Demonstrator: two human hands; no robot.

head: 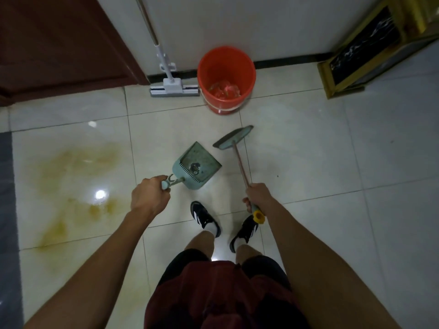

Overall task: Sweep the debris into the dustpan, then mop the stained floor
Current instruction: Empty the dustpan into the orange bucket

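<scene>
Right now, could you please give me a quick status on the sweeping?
Left hand grips dustpan handle, right hand grips broom. Debris in pan. Yellow stain unmopped; mop against wall beside orange bucket.

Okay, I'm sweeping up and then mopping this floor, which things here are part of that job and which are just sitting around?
Part of the job:
dustpan, in left hand
debris inside it
broom, in right hand
mop
yellowish stain

Just sitting around:
orange bucket
gold-framed stand
brown door

Dim indoor light is leaving the corners dark, overhead lamps are glaring as white spots on the glossy floor tiles (308, 162), and the wide-angle lens is bending straight lines near the edges.
</scene>
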